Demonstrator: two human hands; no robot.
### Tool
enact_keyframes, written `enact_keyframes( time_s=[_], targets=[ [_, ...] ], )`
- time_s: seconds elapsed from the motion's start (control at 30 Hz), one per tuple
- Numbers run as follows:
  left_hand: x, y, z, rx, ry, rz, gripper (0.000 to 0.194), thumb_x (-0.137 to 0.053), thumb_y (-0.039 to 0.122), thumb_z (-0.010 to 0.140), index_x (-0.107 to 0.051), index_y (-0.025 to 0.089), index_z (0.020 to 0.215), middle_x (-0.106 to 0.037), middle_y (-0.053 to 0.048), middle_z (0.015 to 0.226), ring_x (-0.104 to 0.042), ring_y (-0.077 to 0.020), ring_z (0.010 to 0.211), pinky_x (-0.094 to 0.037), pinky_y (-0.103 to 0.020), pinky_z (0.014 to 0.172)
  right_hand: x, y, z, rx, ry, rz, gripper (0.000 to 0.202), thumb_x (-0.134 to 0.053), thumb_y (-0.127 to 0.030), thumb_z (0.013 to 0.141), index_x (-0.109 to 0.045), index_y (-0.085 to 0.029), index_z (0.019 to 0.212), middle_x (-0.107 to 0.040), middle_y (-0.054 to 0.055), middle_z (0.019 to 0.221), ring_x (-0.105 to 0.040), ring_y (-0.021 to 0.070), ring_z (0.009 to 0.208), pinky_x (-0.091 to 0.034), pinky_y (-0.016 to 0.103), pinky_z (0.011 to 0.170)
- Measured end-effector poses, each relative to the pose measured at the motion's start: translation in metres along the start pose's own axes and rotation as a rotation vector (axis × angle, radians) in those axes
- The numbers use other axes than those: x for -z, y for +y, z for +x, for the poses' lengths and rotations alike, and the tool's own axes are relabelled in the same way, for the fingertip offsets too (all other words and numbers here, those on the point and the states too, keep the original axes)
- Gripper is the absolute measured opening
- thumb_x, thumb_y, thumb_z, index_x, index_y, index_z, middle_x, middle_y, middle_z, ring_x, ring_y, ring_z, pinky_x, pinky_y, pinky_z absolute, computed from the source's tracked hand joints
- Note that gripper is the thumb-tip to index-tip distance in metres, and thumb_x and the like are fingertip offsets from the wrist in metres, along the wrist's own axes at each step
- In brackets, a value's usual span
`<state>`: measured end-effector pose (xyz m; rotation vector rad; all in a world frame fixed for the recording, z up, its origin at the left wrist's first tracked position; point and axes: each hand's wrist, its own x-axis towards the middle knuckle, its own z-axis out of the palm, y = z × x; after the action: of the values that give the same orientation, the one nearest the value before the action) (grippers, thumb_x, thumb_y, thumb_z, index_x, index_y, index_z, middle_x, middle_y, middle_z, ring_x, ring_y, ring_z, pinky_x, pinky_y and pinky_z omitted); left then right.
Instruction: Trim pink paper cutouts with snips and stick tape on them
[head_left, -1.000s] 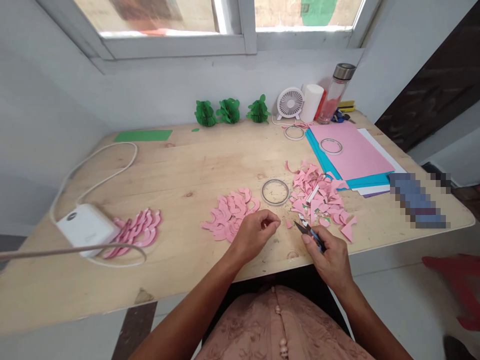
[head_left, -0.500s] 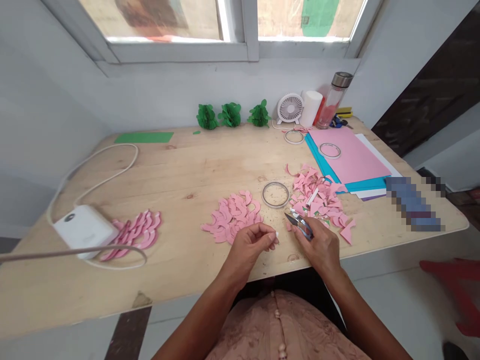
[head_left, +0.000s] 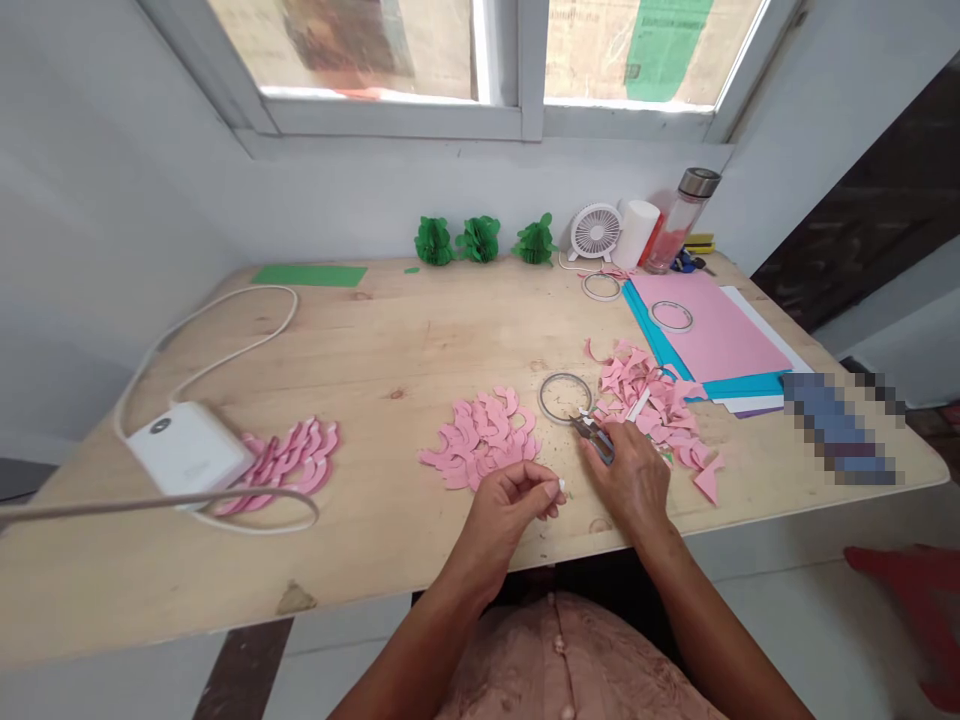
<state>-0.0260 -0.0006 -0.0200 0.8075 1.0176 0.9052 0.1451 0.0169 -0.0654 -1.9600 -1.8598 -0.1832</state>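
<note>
My left hand point(head_left: 517, 505) pinches a tiny white piece point(head_left: 561, 484) between thumb and fingertips, just in front of a pile of pink curved paper pieces point(head_left: 480, 435). In my right hand point(head_left: 634, 480) is a pair of small snips point(head_left: 595, 436), its blades pointing left and away from me, at the near edge of a tape ring point(head_left: 565, 398) lying on the table. Pink paper scraps point(head_left: 649, 385) lie heaped beyond and to the right of my right hand.
A white box point(head_left: 187, 450) with a cable and stacked pink strips point(head_left: 292, 460) sit at left. Green paper shapes point(head_left: 478, 239), a fan point(head_left: 596, 232) and a bottle point(head_left: 682, 220) line the wall. Colored sheets point(head_left: 727, 335) lie at right, beside a blurred object point(head_left: 840, 430).
The snips in my right hand have moved left and away from me, up to the tape ring. My left hand keeps its pinch. The whole view has shifted slightly.
</note>
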Motion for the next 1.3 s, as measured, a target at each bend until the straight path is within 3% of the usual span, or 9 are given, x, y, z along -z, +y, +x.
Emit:
enact_keyframes(
  time_s=[0.23,0.43,0.57,0.83,0.93,1.07,1.17,1.3],
  targets=[
    [0.000,0.004,-0.005,-0.036,0.003,-0.132,0.014,-0.068,0.026,0.070,-0.062,0.014,0.067,-0.062,-0.001,0.062,-0.050,-0.0097,0.055,-0.040,-0.024,0.059,-0.001,0.001,-0.001,0.018,0.024,0.012,0.025,-0.054,-0.042,0.084,-0.061,-0.018,0.087,-0.062,0.006,0.080,-0.056,0.0210,0.078,-0.035,0.029,0.065],
    [-0.001,0.006,-0.012,-0.004,0.002,-0.225,0.016,-0.070,0.028,0.068,-0.062,0.014,0.066,-0.061,-0.001,0.060,-0.049,-0.0101,0.054,-0.039,-0.024,0.057,0.019,-0.003,-0.008,0.095,0.086,0.303,0.017,-0.049,-0.029,0.087,-0.061,-0.019,0.093,-0.063,0.008,0.087,-0.056,0.0216,0.083,-0.041,0.032,0.073],
    [-0.003,0.003,-0.015,-0.004,-0.010,-0.243,0.016,-0.070,0.028,0.068,-0.062,0.014,0.067,-0.062,-0.002,0.061,-0.050,-0.0102,0.055,-0.040,-0.024,0.058,0.043,-0.020,-0.020,0.152,-0.071,0.610,0.014,-0.049,-0.025,0.087,-0.061,-0.019,0.093,-0.062,0.006,0.083,-0.055,0.0179,0.075,-0.043,0.030,0.066],
    [-0.003,-0.001,-0.023,-0.124,0.029,-0.047,0.012,-0.067,0.027,0.071,-0.065,0.015,0.073,-0.063,-0.001,0.063,-0.054,-0.0119,0.059,-0.044,-0.025,0.062,0.064,-0.039,-0.027,-0.128,-0.360,1.040,0.020,-0.050,-0.033,0.087,-0.064,-0.019,0.084,-0.062,0.003,0.078,-0.055,0.0152,0.071,-0.043,0.026,0.063],
    [0.001,-0.002,-0.025,-0.291,0.083,0.181,0.009,-0.064,0.026,0.074,-0.063,0.017,0.075,-0.064,-0.001,0.068,-0.056,-0.0134,0.063,-0.044,-0.025,0.062,0.064,-0.039,-0.028,-0.219,-0.423,1.124,0.021,-0.052,-0.036,0.085,-0.064,-0.018,0.082,-0.060,0.002,0.073,-0.051,0.0132,0.064,-0.042,0.024,0.058],
    [0.009,-0.002,-0.025,-0.728,0.126,0.711,0.005,-0.057,0.019,0.081,-0.061,0.018,0.080,-0.065,-0.003,0.072,-0.057,-0.0150,0.068,-0.044,-0.028,0.066,0.060,-0.038,-0.031,-0.317,-0.484,1.222,0.023,-0.055,-0.039,0.082,-0.062,-0.017,0.076,-0.058,0.002,0.068,-0.047,0.0119,0.059,-0.039,0.023,0.053],
    [0.015,0.000,-0.022,-1.012,0.096,1.009,0.007,-0.053,0.015,0.084,-0.058,0.017,0.081,-0.065,-0.003,0.069,-0.055,-0.0148,0.067,-0.041,-0.030,0.067,0.059,-0.039,-0.031,-0.374,-0.547,1.297,0.026,-0.055,-0.041,0.081,-0.059,-0.017,0.071,-0.056,0.001,0.065,-0.045,0.0110,0.056,-0.036,0.022,0.050],
    [0.021,0.004,-0.018,-1.139,0.024,1.199,0.008,-0.050,0.013,0.086,-0.055,0.017,0.082,-0.064,-0.002,0.070,-0.052,-0.0136,0.065,-0.038,-0.030,0.070,0.061,-0.041,-0.030,-0.420,-0.589,1.369,0.029,-0.057,-0.042,0.079,-0.057,-0.017,0.066,-0.053,0.000,0.062,-0.042,0.0099,0.054,-0.033,0.021,0.049]
  ],
)
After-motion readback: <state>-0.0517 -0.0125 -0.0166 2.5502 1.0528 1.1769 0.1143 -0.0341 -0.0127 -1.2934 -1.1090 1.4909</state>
